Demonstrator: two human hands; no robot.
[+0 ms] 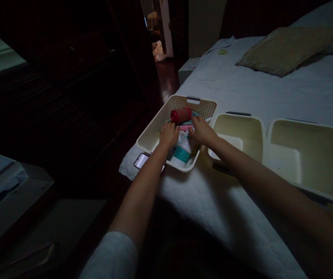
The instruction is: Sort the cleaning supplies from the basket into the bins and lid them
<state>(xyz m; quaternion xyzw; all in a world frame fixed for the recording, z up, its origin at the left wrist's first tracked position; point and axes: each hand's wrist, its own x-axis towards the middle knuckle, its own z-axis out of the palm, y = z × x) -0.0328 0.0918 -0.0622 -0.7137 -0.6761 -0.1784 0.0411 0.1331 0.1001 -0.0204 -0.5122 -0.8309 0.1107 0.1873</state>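
A cream basket (151, 135) with perforated sides sits on the corner of the bed, holding mixed items. Both hands reach into it. My left hand (169, 134) is closed, fingers curled down over the contents; what they grip is hidden. Just beyond it lies a red hair roller-like cylinder (181, 115) with a meshed surface. My right hand (203, 131) bends its fingers and thumb inward at the basket's right side, and what is between them cannot be made out. Below it leans a white and teal package (183, 151). Something pink (184, 127) shows between the hands.
Two cream bins (239, 126) (314, 135) stand in a row to the right on the bed. A phone (141, 160) with a lit screen lies by the basket's near left corner. Farther back is a beige pillow (288, 48). Dark wooden furniture (67, 77) rises on the left.
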